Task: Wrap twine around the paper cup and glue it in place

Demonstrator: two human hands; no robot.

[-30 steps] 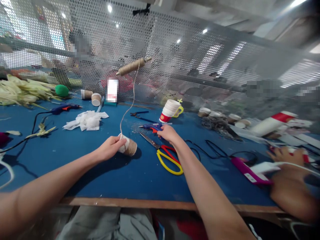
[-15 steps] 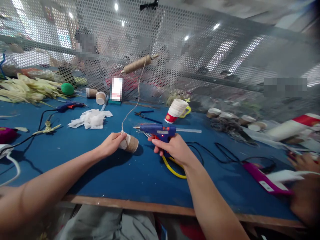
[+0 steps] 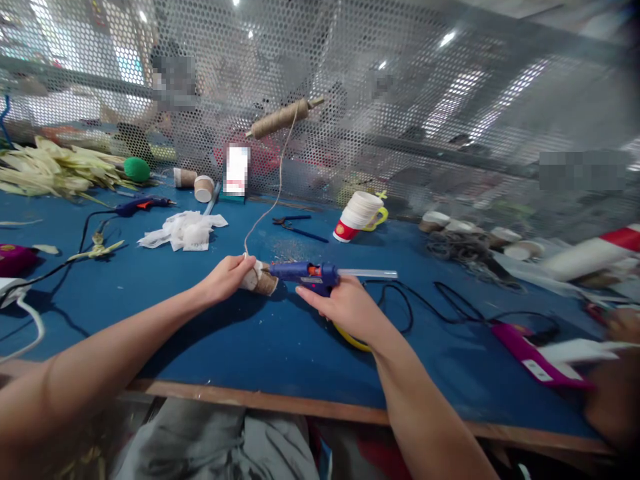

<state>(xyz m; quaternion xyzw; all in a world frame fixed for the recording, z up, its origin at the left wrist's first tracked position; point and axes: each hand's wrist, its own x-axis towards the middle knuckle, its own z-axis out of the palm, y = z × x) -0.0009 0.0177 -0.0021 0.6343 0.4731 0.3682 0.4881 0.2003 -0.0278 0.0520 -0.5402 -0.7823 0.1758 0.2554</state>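
My left hand [image 3: 231,275] is closed around a small paper cup [image 3: 263,283] lying on its side, partly wrapped in brown twine. From that hand a strand of twine [image 3: 281,183] rises to a spool [image 3: 280,120] on the mesh panel. My right hand [image 3: 345,303] grips a blue hot glue gun [image 3: 305,272], a clear glue stick [image 3: 373,274] poking out of its back. The gun's nozzle is at the cup's side, near my left fingertips; whether it touches I cannot tell. Yellow-handled scissors [image 3: 353,339] show partly beneath my right hand.
Behind my hands lie pliers [image 3: 300,228], white crumpled cloth [image 3: 185,231] and a stack of paper cups [image 3: 357,215]. A second glue gun [image 3: 143,205] rests at left. Black cables and a purple power strip [image 3: 537,357] are at right, beside another person's arm [image 3: 613,400].
The glue gun has moved left and tipped, bringing its nozzle from beside the cup to the cup itself. My left hand still holds the cup in about the same place.
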